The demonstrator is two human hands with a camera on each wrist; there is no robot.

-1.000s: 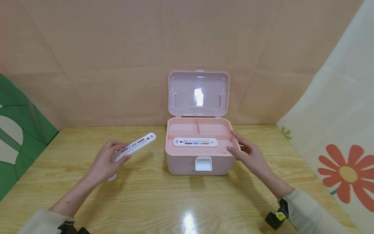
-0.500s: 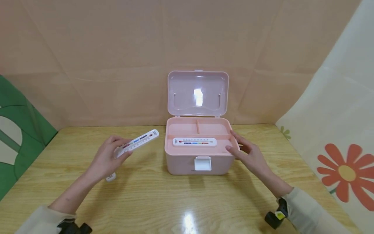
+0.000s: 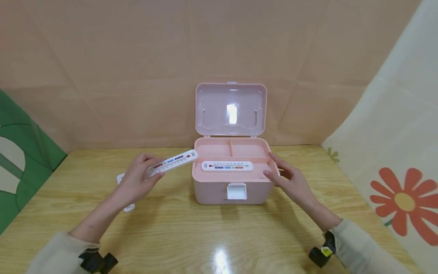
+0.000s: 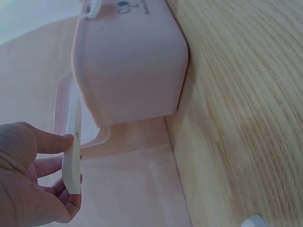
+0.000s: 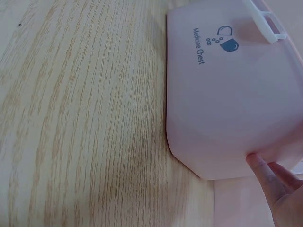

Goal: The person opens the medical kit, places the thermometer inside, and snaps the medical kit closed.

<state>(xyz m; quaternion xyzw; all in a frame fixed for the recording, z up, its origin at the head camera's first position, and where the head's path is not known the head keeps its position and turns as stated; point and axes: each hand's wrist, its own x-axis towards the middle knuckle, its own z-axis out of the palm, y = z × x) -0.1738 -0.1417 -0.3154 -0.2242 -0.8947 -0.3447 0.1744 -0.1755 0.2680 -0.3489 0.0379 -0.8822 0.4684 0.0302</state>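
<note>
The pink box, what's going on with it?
A person's left hand holds up a white thermometer beside the open pink box, while the right hand holds the box's right edge. A second thermometer lies in the front compartment. Something else white is on the table, partly hidden by the left hand.

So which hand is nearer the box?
Right. The right hand holds the box at its right side; the left hand is off to its left, not touching it, holding a thermometer.
</note>
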